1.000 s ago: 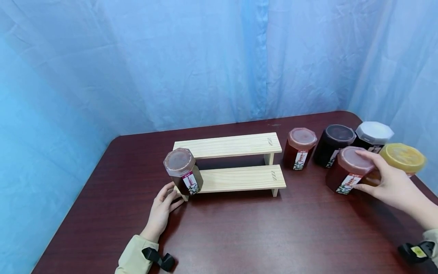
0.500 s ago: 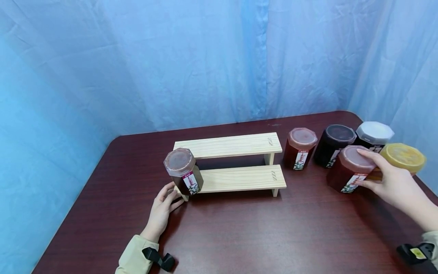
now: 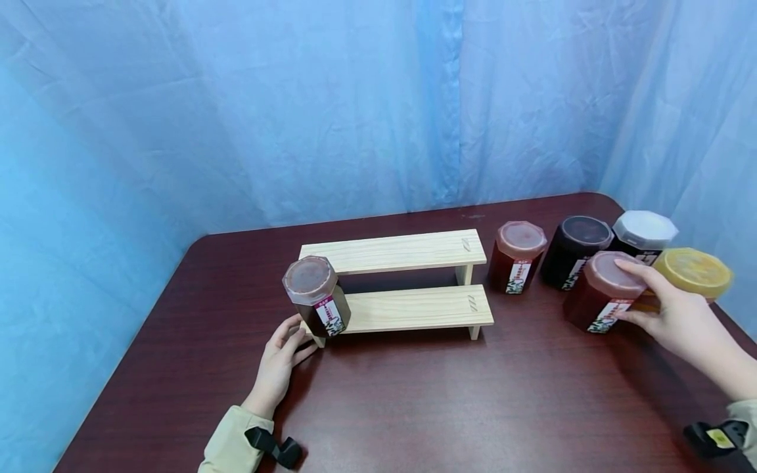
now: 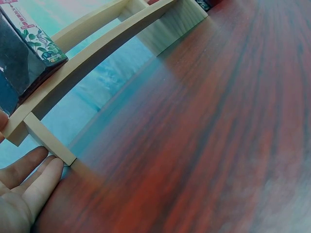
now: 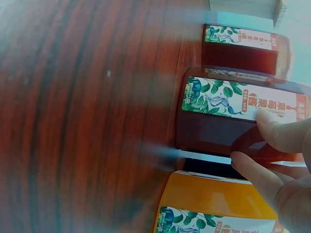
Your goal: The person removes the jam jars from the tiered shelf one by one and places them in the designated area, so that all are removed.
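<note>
At the right of the table my right hand [image 3: 680,312] grips a red jam jar [image 3: 603,295] with a pinkish lid. In the right wrist view the thumb [image 5: 282,133] lies over the white label of this jam jar [image 5: 214,131]. A two-tier wooden display rack [image 3: 420,307] stands mid-table. My left hand [image 3: 278,361] holds the left end of its lower tier. In the left wrist view, fingers [image 4: 41,182] meet the leg of the wooden rack [image 4: 97,58]. A dark jam jar [image 3: 313,295] sits on that end, just above the hand.
Beside the gripped jar stand another red jar [image 3: 517,256], a black-lidded jar [image 3: 576,253], a white-lidded jar [image 3: 646,233] and a yellow-lidded jar [image 3: 692,272], close together. Blue curtains [image 3: 355,112] hang behind the dark wooden table [image 3: 414,401].
The red jar in my right hand has turned slightly, its label shifting a little to the right. My left hand, the rack and the other jars keep their places.
</note>
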Available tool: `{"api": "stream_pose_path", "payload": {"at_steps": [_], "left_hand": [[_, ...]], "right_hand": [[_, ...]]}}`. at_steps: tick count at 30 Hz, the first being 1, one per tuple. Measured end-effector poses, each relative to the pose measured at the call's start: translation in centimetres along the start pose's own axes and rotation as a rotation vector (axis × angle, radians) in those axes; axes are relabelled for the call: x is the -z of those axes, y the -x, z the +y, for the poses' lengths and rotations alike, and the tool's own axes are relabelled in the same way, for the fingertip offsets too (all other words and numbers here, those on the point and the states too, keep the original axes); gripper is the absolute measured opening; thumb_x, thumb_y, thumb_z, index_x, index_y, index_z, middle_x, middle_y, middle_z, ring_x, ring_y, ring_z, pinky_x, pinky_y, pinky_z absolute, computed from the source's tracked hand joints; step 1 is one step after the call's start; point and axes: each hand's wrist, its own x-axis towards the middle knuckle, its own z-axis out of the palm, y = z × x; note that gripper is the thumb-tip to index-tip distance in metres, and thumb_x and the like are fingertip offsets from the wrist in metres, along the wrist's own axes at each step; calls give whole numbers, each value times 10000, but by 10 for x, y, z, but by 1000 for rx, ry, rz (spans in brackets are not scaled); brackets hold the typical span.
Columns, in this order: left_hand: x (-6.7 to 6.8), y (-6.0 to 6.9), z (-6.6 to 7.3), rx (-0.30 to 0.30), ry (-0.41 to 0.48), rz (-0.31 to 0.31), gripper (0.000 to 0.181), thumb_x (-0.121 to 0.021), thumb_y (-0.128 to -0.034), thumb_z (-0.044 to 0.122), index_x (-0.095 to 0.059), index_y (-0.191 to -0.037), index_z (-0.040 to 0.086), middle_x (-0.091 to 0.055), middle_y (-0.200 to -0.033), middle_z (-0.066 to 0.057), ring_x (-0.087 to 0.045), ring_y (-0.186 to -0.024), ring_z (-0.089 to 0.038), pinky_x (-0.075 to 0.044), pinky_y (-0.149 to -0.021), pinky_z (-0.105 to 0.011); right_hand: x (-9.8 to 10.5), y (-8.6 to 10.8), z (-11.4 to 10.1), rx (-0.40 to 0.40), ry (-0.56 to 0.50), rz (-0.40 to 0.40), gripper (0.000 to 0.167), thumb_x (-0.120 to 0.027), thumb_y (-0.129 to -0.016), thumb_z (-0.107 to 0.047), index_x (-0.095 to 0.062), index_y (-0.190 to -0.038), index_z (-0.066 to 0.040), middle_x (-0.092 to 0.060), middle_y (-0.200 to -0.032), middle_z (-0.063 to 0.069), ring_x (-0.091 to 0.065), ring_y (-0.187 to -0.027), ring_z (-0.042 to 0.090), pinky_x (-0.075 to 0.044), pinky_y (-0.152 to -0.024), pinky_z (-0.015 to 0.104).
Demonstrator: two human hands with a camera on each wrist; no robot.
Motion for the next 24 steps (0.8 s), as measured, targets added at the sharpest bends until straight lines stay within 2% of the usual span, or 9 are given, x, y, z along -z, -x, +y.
{"api": "stream_pose_path", "payload": {"at_steps": [5, 11, 19, 21, 24], "left_hand": [[0, 0, 0, 3, -2, -2, 365, -433, -1007, 151, -397, -1336, -2, -508, -1101, -18, -584, -940, -63, -532, -829, -249], [0, 0, 0, 1, -7, 2, 357, -432, -1008, 143, -399, -1331, -4, -511, -1096, -19, -593, -936, -62, -535, -820, -246], [0, 0, -1, 5, 5, 0, 354, -430, -1006, 136, -393, -1331, -2, -513, -1086, -10, -591, -931, -64, -534, -826, -251], [0, 0, -1, 4, 8, 2, 348, -428, -1006, 132, -397, -1326, 0, -513, -1085, -9, -589, -930, -66, -534, -825, -251], [0, -1, -1, 0, 13, 2, 339, -431, -1003, 131, -405, -1318, 8, -513, -1084, -8, -589, -929, -67, -535, -822, -249]], "right_hand": [[0, -1, 0, 10, 0, 6, 887, -856, -594, -165, -437, -1372, -84, -546, -1061, 307, -595, -781, 500, -458, -599, 613], [4, 0, 0, -27, 19, -22, 930, -875, -571, -73, -431, -1387, -97, -574, -990, 324, -618, -672, 415, -474, -550, 562], [11, 5, -6, -115, 14, -15, 800, -876, -617, -158, -490, -1309, -44, -576, -1097, 306, -583, -813, 535, -416, -642, 610], [15, 6, -8, -148, 6, -26, 761, -873, -629, -186, -494, -1268, -20, -577, -1065, 327, -583, -784, 540, -417, -628, 612], [20, 7, -11, -202, -10, -58, 706, -862, -653, -195, -485, -1214, 6, -618, -968, 312, -662, -653, 203, -512, -610, 359]]}}
